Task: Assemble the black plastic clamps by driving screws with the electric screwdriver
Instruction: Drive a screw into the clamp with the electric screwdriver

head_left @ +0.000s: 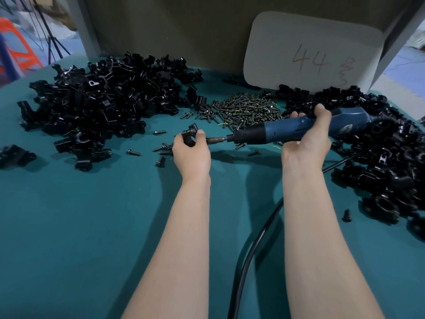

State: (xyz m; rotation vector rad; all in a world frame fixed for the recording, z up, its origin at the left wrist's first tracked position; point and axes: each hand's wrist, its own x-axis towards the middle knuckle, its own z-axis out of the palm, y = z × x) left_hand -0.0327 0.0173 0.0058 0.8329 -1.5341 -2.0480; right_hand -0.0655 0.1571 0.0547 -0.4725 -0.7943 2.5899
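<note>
We pinch a black clamp point(190, 136) in our left hand point(190, 150) above the green table point(92, 226) while our right hand point(307, 137) wraps the electric screwdriver point(287, 131), bit at the clamp's side, so we judge the screw-driving step underway, next needing steady, straight pressure.

Just a red handwritten "44" on the white card point(315, 51); emblem on the electric screwdriver point(280, 131) is too blurry.
</note>
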